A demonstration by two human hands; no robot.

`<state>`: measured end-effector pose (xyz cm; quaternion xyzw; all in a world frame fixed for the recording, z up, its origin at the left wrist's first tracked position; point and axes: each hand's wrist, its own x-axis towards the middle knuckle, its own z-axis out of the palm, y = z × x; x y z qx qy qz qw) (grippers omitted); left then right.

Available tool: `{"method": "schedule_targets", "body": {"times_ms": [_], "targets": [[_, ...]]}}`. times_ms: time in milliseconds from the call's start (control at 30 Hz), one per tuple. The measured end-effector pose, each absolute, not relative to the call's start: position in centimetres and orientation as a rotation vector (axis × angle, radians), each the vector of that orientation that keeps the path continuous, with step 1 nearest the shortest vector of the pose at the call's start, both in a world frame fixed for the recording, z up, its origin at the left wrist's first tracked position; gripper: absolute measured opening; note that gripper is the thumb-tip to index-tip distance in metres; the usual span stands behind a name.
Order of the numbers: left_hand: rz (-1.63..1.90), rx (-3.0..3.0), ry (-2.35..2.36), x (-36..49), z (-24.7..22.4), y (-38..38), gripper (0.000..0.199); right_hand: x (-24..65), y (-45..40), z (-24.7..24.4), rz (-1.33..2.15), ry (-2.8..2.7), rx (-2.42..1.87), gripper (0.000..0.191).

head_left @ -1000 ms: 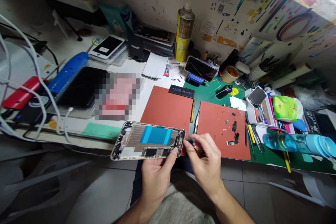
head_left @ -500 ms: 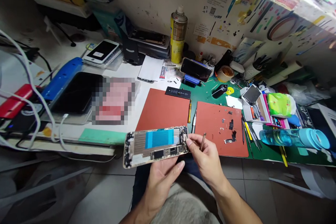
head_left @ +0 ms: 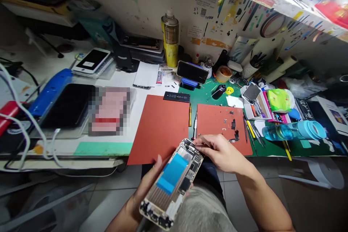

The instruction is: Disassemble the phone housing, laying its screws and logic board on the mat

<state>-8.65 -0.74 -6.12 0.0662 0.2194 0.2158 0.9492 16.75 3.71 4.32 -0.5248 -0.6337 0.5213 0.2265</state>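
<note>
An opened phone housing [head_left: 187, 168], with blue adhesive strips [head_left: 174, 174] over its bare middle, lies tilted in my left hand [head_left: 149, 179]. The thumb runs along its left edge and the fingers wrap beneath, mostly hidden. At the housing's upper end is my right hand [head_left: 224, 154], its fingers pinched around metal tweezers [head_left: 208, 140]; the tips are hard to make out against the housing. Beyond the hands, a black battery [head_left: 176, 96] sits at the back edge of the left red mat [head_left: 160, 127]. Small loose parts [head_left: 233, 125] are scattered on the right red mat [head_left: 209, 116].
Two screwdrivers, one gold [head_left: 190, 114] and one silver [head_left: 195, 125], lie between the mats. A blue water bottle [head_left: 293, 130] rests on its side at right. Charging cables [head_left: 25, 130], a black tablet [head_left: 70, 105] and a spray can [head_left: 170, 40] stand or lie around.
The phone housing has turned from nearly level to steeply slanted, its near end dropping toward my body. My right hand stays at its far end. The view has shifted a little rightward.
</note>
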Motion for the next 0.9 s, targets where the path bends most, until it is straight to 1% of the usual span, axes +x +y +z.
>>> {"method": "schedule_targets", "body": {"times_ms": [67,100,167,233,300,367,500,733,900], "targets": [[0.400,0.153,0.373,-8.3,-4.7,-0.3,0.089,16.7,4.0,4.4,1.437,-1.833,-1.431,0.028],[0.411,0.177,0.341,-8.0,-4.1,-0.2,0.087,16.6,4.1,4.3,1.425,-1.874,-1.433,0.029],[0.483,0.244,0.356,-7.4,-3.4,0.0,0.070,16.5,4.1,4.2,1.383,-1.939,-1.445,0.030],[0.535,0.302,0.472,-6.7,-3.1,0.0,0.053,16.2,3.7,4.1,1.248,-1.927,-1.500,0.028],[0.560,0.326,0.618,-6.0,-3.1,-0.3,0.046,15.8,2.9,3.9,1.048,-1.815,-1.567,0.024],[0.599,0.312,0.728,-5.3,-3.3,-0.7,0.049,15.1,1.8,3.6,0.919,-1.675,-1.588,0.023],[0.783,0.300,0.855,-3.8,-3.5,-1.5,0.062,12.9,0.0,2.5,0.973,-1.484,-1.594,0.019],[0.884,0.421,0.943,-1.4,-4.6,-2.2,0.058,10.2,0.1,1.0,1.157,-1.073,-1.662,0.018],[0.985,0.492,0.976,-0.2,-5.7,-2.5,0.056,9.5,0.5,0.7,1.188,-0.964,-1.660,0.021]]}}
